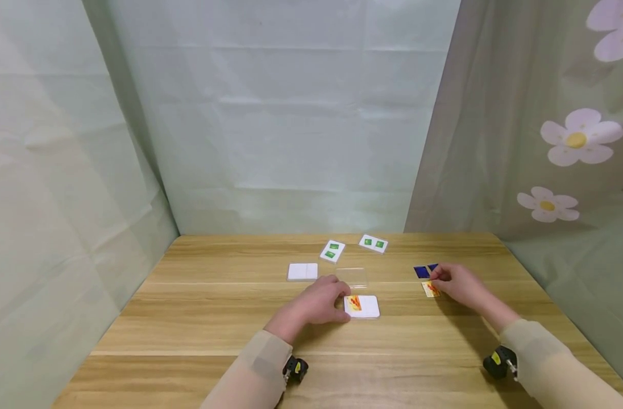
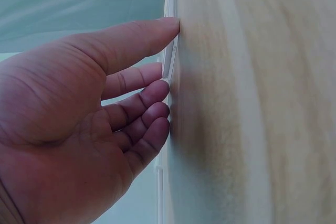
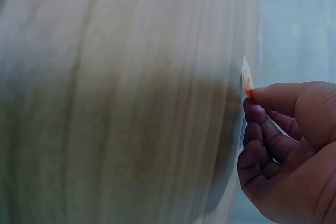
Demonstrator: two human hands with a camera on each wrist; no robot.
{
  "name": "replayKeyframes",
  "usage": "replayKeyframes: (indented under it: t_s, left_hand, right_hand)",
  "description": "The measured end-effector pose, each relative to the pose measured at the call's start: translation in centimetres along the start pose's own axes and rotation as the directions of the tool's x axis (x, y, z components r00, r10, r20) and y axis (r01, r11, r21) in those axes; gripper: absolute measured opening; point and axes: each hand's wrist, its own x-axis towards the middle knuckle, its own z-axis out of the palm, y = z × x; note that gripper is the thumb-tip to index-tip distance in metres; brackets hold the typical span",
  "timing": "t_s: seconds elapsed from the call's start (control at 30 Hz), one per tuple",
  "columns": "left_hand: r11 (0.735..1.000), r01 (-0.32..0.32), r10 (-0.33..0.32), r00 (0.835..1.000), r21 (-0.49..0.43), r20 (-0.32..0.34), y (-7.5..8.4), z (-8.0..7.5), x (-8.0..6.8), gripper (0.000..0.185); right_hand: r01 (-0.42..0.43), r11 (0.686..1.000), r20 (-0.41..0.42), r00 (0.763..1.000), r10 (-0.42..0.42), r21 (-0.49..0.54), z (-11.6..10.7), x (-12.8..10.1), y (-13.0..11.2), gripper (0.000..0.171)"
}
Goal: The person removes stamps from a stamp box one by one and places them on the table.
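Observation:
My left hand point(image 1: 316, 301) holds the left end of a clear-edged white card point(image 1: 369, 307) flat on the table, thumb at its near edge and a fingertip at its far edge. A small yellow-and-orange stamp-like picture point(image 1: 354, 303) lies on the card's left half. Over to the right, my right hand point(image 1: 460, 286) pinches a similar yellow-and-orange stamp-like picture point(image 1: 431, 289) by its right side. The right wrist view shows this piece point(image 3: 246, 77) tilted up between thumb and forefinger. Dark blue pieces point(image 1: 421, 272) lie just beyond that hand, one partly covered by its fingers.
Behind the left hand are a blank white card point(image 1: 302, 271) and a clear plastic cover point(image 1: 351, 277). Two white cards with green pictures, one point(image 1: 332, 251) left and one point(image 1: 373, 243) right, lie farther back. Curtains point(image 1: 291, 142) enclose the wooden table point(image 1: 214, 335) at the back and sides.

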Motion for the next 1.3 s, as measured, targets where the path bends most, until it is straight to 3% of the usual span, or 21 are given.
replayKeyframes:
  t_s: [0.7, 1.3]
  left_hand:
    - [1.000, 0.002, -0.002, 1.000, -0.009, -0.002, -0.10, 0.00, 0.02, 0.052]
    - [1.000, -0.001, 0.001, 1.000, -0.016, -0.002, 0.04, 0.14, 0.08, 0.051]
  right_hand:
    - [-0.028, 0.995, 0.001, 1.000, 0.028, -0.098, 0.44, 0.20, -0.08, 0.009]
    - [-0.048, 0.995, -0.004, 0.999, 0.048, -0.092, 0.16, 0.21, -0.66, 0.008]
